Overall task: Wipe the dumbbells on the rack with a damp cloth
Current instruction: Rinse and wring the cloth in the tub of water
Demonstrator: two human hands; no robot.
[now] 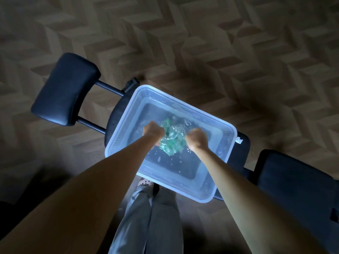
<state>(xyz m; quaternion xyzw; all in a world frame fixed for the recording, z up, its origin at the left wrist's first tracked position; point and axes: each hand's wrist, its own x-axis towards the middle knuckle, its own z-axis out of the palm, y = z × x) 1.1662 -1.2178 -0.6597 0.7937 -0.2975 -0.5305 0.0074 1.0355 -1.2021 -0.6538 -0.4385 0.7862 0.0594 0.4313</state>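
Grey trousers (152,217) show at bottom centre, just before a clear plastic tub (185,105) of water in mid-frame. In the water, the left hand (153,132) and right hand (199,139) both clench a green cloth (172,140) bunched between them. The tub sits on a black padded bench (293,189), with patterned wood floor (220,43) filling the upper frame.

A green cloth (171,138), translucent white tub (126,114), black padded bench (64,88), brown herringbone floor (238,52).

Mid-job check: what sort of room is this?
Likely a home gym: a black padded bench, its end pad on metal bars, on a wood-pattern floor. A tub of water holding a cloth sits on the bench.
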